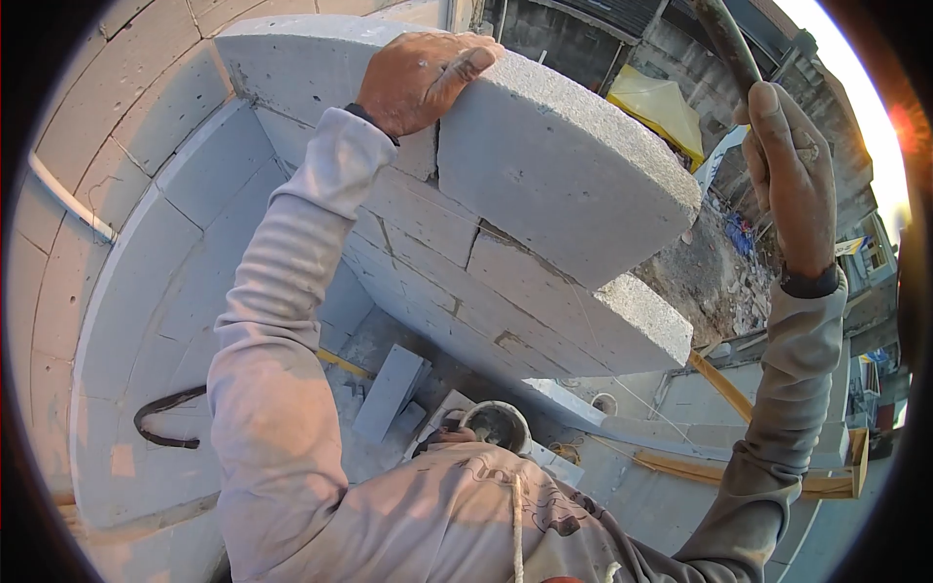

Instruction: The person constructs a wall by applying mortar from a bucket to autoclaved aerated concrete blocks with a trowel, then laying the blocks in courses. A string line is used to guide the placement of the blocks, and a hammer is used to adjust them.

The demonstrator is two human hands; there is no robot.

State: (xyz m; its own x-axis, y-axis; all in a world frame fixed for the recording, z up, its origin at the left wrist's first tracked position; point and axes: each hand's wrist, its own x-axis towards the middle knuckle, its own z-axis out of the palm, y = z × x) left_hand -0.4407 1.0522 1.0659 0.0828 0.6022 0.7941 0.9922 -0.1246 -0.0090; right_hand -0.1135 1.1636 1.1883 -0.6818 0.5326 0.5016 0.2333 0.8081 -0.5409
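Observation:
My left hand (428, 83) lies over the top edge of a large pale aerated concrete block (564, 165). Its thumb presses on the near edge, and the other fingers are partly hidden. This block sits in the top course of a block wall (428, 253), with a narrow upright joint to the block on its left. Raised at the right, my right hand (792, 180) is closed around the dark handle (729, 44) of a tool. The tool's far end is out of view.
A taller block wall (146, 107) curves along the left, with a bent dark hose (160, 418) against it. Below are a round bucket (498, 424), a loose block (391, 389) and wooden boards (719, 476). A thin string crosses the wall face. Beyond it are rubble and a yellow sheet (661, 107).

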